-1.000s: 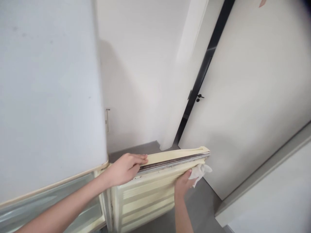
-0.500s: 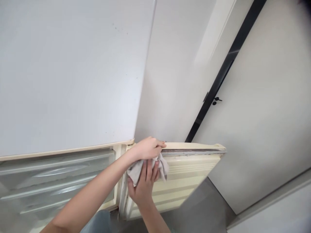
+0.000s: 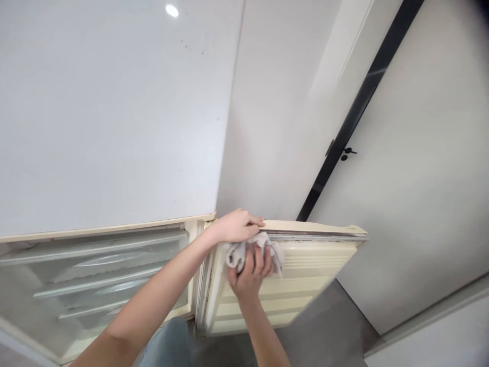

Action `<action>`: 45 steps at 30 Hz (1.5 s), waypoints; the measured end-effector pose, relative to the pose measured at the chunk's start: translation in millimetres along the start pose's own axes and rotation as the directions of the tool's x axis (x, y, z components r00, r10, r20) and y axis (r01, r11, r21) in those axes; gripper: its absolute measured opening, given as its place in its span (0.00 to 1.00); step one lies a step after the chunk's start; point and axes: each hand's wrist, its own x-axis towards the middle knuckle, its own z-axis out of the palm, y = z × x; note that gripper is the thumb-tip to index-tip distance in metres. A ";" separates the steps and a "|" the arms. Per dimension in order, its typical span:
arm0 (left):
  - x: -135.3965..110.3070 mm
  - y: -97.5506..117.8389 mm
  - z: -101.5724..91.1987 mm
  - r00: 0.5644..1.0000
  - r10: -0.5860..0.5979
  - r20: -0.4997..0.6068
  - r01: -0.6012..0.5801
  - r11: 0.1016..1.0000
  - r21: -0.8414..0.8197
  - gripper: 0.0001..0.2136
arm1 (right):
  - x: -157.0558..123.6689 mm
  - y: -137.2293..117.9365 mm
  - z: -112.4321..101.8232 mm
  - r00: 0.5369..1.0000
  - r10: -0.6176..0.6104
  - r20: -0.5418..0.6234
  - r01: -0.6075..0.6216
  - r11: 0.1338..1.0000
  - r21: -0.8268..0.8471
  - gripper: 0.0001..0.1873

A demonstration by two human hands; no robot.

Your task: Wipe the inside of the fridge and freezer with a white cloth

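My left hand (image 3: 239, 226) is closed over the top edge of an open, cream-coloured refrigerator door (image 3: 317, 260), near its hinge side; some of its fingers are hidden. Just below it, my right hand (image 3: 250, 278) presses a crumpled pale grey cloth (image 3: 277, 255) against the inner face of the door, close under the top gasket. The fingers are bent over the cloth. A dark, grimy line runs along the door gasket (image 3: 305, 236).
To the left is the open compartment with clear-fronted drawers (image 3: 114, 272). Above it rises a large white panel (image 3: 114, 112) with small dark specks. A grey door (image 3: 416, 168) with a black handle (image 3: 348, 151) stands at right. Grey floor (image 3: 324, 316) lies below.
My right hand and the cloth have moved right and slightly up along the door's inner face. My left hand stays on the top edge. The view has shifted slightly.
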 end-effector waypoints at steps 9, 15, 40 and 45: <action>-1.9 -1.0 2.0 0.999 -0.052 -0.009 0.053 0.998 0.023 0.18 | 10.2 115.9 -9.5 0.928 0.227 -0.295 -0.237 0.971 0.000 0.25; -2.3 -0.6 3.0 0.997 -0.068 -0.021 0.069 0.997 0.031 0.18 | 12.6 90.6 -5.8 0.917 0.328 -0.226 -0.319 0.945 0.075 0.25; 1.9 1.0 -1.5 1.000 -0.004 0.007 0.005 1.000 -0.014 0.20 | -15.8 105.7 -13.7 0.995 0.095 -0.012 -0.096 0.989 -0.114 0.33; 2.9 1.5 -1.6 1.000 -0.022 0.014 0.022 1.000 -0.006 0.22 | -20.9 228.0 -34.7 0.855 0.507 -0.111 -0.515 0.854 -0.072 0.33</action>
